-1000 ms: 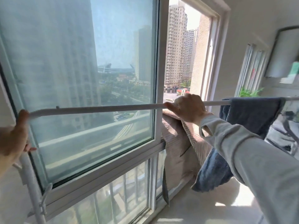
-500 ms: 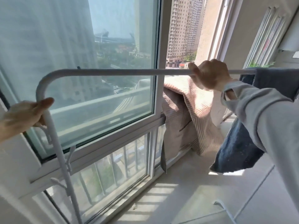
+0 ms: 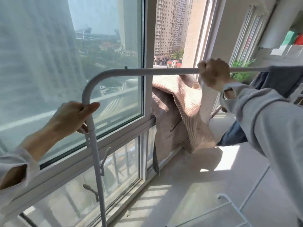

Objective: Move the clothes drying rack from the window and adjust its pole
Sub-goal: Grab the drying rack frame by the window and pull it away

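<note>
The white metal tube drying rack is standing just beside the large glass window. The left hand is wrapping its fingers closed around the upright post below the curved corner, and the right hand is closing in a fist on the horizontal top pole. The thin tubes are probably light but stiff, and smooth paint may be slippery. The beige striped cloth and the dark blue cloth are hanging from the pole, so weight is probably pulling to the right side; holding post and pole together seems sensible.
</note>
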Demonstrator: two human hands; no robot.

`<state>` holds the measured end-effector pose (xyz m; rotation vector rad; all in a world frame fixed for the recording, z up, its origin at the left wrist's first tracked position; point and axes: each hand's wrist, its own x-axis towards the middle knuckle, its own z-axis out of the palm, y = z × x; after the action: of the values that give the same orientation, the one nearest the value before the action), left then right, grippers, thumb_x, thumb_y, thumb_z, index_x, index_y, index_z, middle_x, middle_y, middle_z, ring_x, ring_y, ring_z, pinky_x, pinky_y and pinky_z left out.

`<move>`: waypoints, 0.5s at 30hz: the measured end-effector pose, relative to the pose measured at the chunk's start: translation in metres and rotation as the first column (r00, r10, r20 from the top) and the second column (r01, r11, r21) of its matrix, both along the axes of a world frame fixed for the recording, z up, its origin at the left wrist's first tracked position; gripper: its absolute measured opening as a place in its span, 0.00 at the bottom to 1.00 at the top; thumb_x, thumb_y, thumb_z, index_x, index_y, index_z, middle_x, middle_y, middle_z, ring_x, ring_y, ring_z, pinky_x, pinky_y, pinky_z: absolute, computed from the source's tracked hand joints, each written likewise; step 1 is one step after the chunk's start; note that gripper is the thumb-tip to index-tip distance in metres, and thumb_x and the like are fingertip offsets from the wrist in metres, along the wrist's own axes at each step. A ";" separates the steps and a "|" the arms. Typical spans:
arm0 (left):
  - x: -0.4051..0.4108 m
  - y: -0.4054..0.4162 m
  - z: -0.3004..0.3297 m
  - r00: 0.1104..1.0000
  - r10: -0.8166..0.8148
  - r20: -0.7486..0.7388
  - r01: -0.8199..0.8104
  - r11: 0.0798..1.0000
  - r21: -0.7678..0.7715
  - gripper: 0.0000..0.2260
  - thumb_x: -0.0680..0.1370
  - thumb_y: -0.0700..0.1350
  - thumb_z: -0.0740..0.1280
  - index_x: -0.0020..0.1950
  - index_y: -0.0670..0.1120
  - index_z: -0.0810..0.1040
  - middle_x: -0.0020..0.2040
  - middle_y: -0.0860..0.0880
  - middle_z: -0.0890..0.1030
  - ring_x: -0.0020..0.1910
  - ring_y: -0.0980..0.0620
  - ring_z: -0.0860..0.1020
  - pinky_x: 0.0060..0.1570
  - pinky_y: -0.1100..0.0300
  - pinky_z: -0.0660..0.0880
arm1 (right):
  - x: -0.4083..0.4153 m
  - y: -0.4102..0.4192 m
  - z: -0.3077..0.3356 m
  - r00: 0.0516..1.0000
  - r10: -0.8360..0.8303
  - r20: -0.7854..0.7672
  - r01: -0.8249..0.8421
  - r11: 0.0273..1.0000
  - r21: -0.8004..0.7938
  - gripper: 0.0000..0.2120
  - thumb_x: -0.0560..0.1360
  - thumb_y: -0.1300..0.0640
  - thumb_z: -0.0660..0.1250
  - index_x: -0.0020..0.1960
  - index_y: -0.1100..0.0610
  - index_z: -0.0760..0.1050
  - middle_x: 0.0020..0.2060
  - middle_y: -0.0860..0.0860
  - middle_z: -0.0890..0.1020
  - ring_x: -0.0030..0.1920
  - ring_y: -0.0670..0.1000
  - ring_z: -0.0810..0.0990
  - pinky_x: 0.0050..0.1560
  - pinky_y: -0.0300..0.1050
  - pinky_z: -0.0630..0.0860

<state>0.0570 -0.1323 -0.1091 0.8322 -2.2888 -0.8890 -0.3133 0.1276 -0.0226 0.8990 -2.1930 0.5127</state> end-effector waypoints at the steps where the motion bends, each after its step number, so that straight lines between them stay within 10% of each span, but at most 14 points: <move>1: -0.007 0.005 0.000 1.000 -0.021 0.005 0.022 1.000 -0.015 0.26 0.80 0.61 0.66 0.35 0.41 0.83 0.26 0.46 0.84 0.25 0.45 0.85 0.29 0.52 0.84 | 0.006 -0.004 0.000 1.000 0.007 -0.011 -0.007 1.000 -0.007 0.28 0.76 0.46 0.46 0.33 0.64 0.74 0.23 0.55 0.70 0.26 0.56 0.70 0.34 0.47 0.64; 15: -0.076 0.080 0.002 0.971 -0.239 0.014 0.239 0.967 -0.087 0.22 0.81 0.58 0.66 0.36 0.42 0.84 0.31 0.46 0.85 0.25 0.49 0.85 0.30 0.50 0.84 | 0.001 0.035 0.004 0.999 0.013 0.044 -0.013 1.000 0.004 0.24 0.74 0.46 0.47 0.32 0.59 0.73 0.23 0.51 0.69 0.26 0.53 0.68 0.31 0.45 0.59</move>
<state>-0.0190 -0.0525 -0.1068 0.5268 -2.4476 -0.8804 -0.3123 0.1627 -0.0185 0.9124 -2.2296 0.5387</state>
